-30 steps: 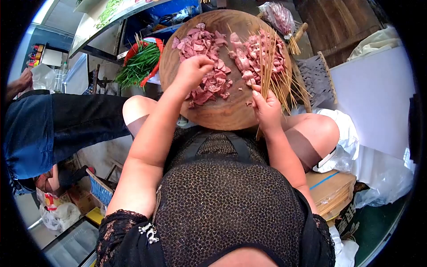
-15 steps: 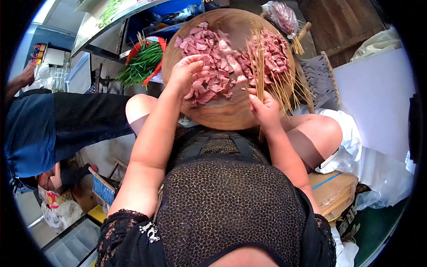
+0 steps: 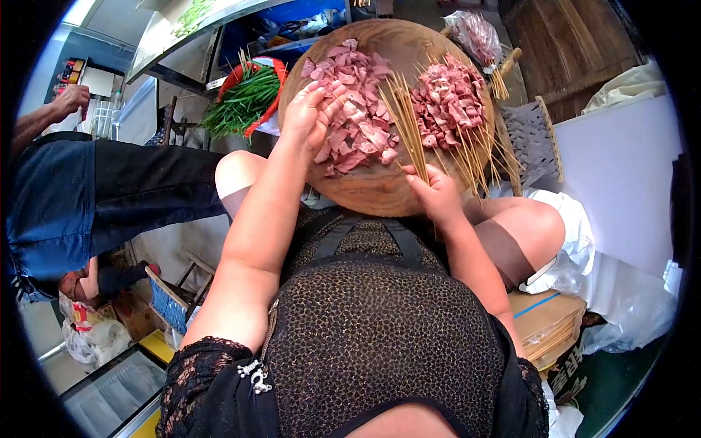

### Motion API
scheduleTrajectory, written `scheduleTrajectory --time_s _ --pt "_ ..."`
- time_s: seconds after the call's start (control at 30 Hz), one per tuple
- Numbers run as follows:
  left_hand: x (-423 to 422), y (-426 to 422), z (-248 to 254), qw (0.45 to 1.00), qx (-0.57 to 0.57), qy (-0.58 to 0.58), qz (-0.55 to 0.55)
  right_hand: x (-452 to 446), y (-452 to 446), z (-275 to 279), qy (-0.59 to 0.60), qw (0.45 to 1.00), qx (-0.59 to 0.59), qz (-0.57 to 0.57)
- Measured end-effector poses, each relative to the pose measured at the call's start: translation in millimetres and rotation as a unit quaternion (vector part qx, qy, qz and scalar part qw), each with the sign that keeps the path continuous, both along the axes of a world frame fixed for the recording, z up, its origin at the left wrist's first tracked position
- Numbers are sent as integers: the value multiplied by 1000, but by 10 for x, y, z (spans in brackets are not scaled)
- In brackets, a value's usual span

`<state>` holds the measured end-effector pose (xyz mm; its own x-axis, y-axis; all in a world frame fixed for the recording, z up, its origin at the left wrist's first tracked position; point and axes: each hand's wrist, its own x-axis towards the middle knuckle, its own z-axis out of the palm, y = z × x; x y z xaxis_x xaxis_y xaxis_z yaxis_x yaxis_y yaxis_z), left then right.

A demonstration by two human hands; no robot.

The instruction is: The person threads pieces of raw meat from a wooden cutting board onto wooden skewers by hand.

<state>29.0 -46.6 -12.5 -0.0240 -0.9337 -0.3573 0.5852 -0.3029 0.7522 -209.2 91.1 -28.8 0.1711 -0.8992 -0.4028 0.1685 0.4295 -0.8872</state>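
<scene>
My left hand (image 3: 312, 117) is palm up over a heap of loose thin pink meat slices (image 3: 350, 139), its fingers loosely curled and apart; no held item shows in it. In my right hand (image 3: 436, 196) is a bundle of bare bamboo skewers (image 3: 409, 131), gripped near the lower ends and leaning up to the left. Beside the bundle, meat skewers (image 3: 451, 102) lie in a pile, their bare stick ends pointing down and right. Both heaps rest on a round wooden board (image 3: 365, 197) by my knees.
Green vegetables (image 3: 244, 101) fill a red-edged container to the left of the board. A bagged bunch of skewers (image 3: 475, 40) lies beyond it at the right. A woven seat (image 3: 529, 142) stands close by. At the left is another person in dark trousers (image 3: 153, 182).
The row of meat pieces between the two heaps no longer shows there. My right hand sits lower, and its skewer bundle tilts left. My left hand's fingers have spread from a closer curl.
</scene>
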Motion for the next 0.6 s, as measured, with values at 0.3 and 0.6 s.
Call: scheduleTrajectory --time_s 0.3,0.6 --pt "-40 58 -19 993 -60 96 -24 -5 6 -20 25 1000 -6 11" --pt "-88 61 36 998 -21 47 -39 -14 6 -25 28 1000 -14 1"
